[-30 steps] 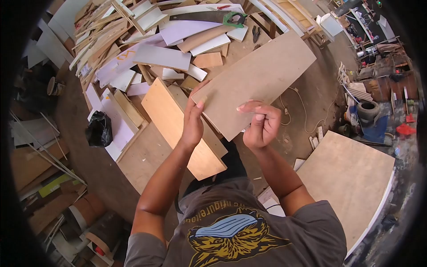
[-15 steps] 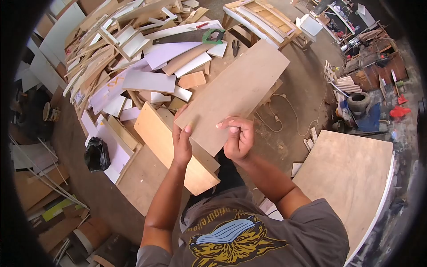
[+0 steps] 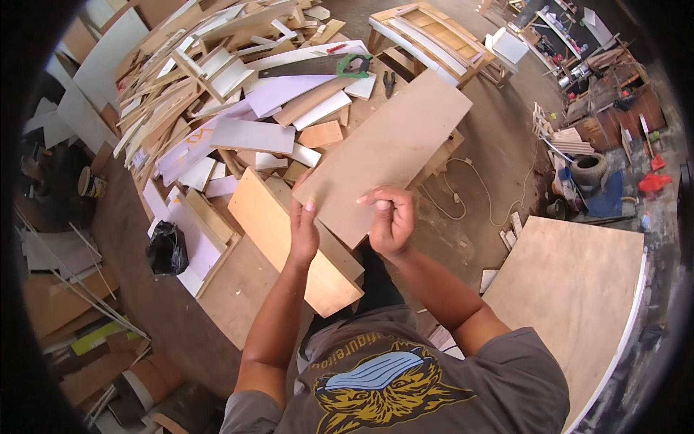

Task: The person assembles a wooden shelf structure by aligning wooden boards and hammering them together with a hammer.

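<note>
A flat rectangular wooden board [image 3: 394, 141] is held up before me, tilted, with its far end to the upper right. My left hand [image 3: 303, 231] is closed on its near left edge, thumb on the top face and fingers underneath. Over the board's near right part, my right hand [image 3: 392, 223] is curled with thumb and forefinger close together; whatever may be pinched there is too small to make out. Below the left hand, a lighter wooden plank piece [image 3: 285, 242] lies at a slant on the workbench [image 3: 235, 293].
Offcuts [image 3: 253, 135] are heaped across the bench, with a green-handled handsaw [image 3: 311, 66] and pliers [image 3: 390, 83] among them. A black plastic bag [image 3: 167, 248] hangs at the left edge. At right lies a large plywood sheet [image 3: 571, 289]; a cable [image 3: 470, 170] runs over the floor.
The whole view has shifted slightly, so most things sit a little further right. Both hands keep nearly the same pose at the board.
</note>
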Demonstrator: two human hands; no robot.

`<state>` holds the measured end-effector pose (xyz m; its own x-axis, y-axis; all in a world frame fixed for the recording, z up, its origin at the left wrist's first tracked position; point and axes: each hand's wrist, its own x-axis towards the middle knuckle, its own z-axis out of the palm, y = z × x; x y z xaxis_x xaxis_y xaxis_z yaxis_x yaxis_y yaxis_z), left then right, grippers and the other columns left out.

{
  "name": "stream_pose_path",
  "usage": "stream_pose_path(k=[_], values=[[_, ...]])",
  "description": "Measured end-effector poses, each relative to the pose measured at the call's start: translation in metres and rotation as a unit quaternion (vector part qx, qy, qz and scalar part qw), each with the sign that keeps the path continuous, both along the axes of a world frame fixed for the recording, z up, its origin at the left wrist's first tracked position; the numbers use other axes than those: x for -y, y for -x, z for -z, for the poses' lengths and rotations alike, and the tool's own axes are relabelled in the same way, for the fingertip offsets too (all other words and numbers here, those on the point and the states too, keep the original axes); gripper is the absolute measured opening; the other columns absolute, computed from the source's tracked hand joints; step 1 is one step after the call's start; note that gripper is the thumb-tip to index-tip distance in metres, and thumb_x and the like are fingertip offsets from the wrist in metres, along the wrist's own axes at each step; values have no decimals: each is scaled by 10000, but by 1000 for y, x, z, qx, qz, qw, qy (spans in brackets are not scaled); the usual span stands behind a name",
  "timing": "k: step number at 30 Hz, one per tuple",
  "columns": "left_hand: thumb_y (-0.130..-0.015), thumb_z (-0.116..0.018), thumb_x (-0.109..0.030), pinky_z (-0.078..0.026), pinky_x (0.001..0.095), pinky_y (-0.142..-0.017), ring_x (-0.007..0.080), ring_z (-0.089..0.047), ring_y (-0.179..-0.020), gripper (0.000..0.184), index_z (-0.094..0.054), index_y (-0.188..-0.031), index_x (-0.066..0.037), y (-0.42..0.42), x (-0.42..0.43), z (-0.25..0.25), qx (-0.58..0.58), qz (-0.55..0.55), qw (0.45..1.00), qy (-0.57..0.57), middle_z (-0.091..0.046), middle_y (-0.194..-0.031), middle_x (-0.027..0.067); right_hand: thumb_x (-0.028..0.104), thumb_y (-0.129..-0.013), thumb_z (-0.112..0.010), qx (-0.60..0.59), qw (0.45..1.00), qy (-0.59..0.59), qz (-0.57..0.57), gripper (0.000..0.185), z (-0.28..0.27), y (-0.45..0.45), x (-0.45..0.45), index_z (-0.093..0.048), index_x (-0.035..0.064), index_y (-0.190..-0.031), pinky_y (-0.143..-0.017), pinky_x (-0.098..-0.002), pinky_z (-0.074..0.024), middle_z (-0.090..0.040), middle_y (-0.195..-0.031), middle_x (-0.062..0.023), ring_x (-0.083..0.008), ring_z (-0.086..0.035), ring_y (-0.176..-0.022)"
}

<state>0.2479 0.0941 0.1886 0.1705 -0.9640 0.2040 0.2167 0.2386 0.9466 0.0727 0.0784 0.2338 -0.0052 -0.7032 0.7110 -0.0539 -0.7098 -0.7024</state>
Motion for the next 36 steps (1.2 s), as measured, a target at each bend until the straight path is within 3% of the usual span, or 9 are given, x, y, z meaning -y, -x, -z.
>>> stream_pose_path(k=[4, 7, 8, 11, 15, 16, 19, 27, 36], values=[[-1127, -511, -325, -310, 420, -1260, 254, -422, -1505, 604, -392, -1624, -3, 3, 1, -9, -41, 9, 999, -1, -466, -1607, 147, 54, -1128, -511, -1, 999, -49, -15, 92, -5, -1, -2, -538, -15, -1181, -863, -321, -559, -679, -980, -125, -172, -686, -893], [-1103, -522, -462, -253, 435, -1281, 275, -375, -1535, 745, -343, -1631, 33, 3, -6, -29, -7, 13, 999, -41, -424, -1629, 174, 66, -1099, -592, -16, 998, -62, 0, 110, -4, 3, 5, -626, -35, -1129, -753, -320, -585, -739, -926, -118, -184, -744, -847], [-1085, -610, -333, -284, 440, -1267, 284, -383, -1526, 687, -357, -1618, 18, 4, -7, -25, -64, 10, 998, -26, -436, -1618, 185, 68, -1102, -592, -34, 994, -97, -20, 109, -6, 8, 5, -625, -32, -1129, -788, -315, -575, -728, -947, -110, -172, -725, -868], [-1066, -664, -164, -316, 454, -1257, 302, -447, -1489, 637, -352, -1601, -13, 6, -5, -19, -4, -111, 993, 47, -483, -1576, 201, 72, -1097, -613, -119, 978, -161, -59, 100, -43, 24, 11, -644, -23, -1104, -858, -303, -554, -713, -975, -90, -148, -689, -907], [-952, -728, -27, -378, 527, -1207, 413, -485, -1459, 449, -633, -1390, -50, -6, -18, -65, 349, -208, 904, 137, -540, -1523, 216, 59, -1014, -702, -264, 951, -128, -97, 63, -79, 48, 32, -715, -1, -1004, -835, -347, -555, -735, -905, -97, -217, -709, -904], [-869, -715, 41, -446, 536, -1148, 442, -564, -1360, 341, -738, -1198, -44, -4, -22, -81, 382, -205, 888, 153, -627, -1402, 212, 60, -997, -710, -289, 943, -113, -121, 51, -82, 53, 38, -715, 10, -1006, -821, -370, -558, -737, -912, -110, -260, -718, -908], [-836, -676, 74, -502, 520, -1090, 415, -645, -1255, 332, -743, -1145, -28, 8, -36, -93, 371, -91, 907, 176, -695, -1278, 191, 58, -953, -718, -354, 918, -53, -171, 41, -91, 60, 45, -718, 29, -982, -818, -425, -558, -737, -913, -122, -321, -715, -928], [-855, -759, -49, -350, 582, -1259, 399, -644, -1341, 288, -744, -1140, -8, 59, -58, -97, 381, -151, 909, 73, -732, -1230, 180, 85, -921, -734, -390, 884, 74, -247, 41, -91, 72, 66, -727, 59, -952, -815, -427, -550, -736, -906, -82, -296, -695, -930], [-856, -805, -66, -350, 553, -1265, 390, -621, -1390, 257, -787, -1103, 1, 96, -61, -98, 393, -237, 888, 21, -735, -1260, 168, 121, -897, -760, -344, 902, 109, -238, 41, -74, 70, 68, -751, 100, -863, -843, -396, -552, -743, -890, -19, -252, -686, -938]])
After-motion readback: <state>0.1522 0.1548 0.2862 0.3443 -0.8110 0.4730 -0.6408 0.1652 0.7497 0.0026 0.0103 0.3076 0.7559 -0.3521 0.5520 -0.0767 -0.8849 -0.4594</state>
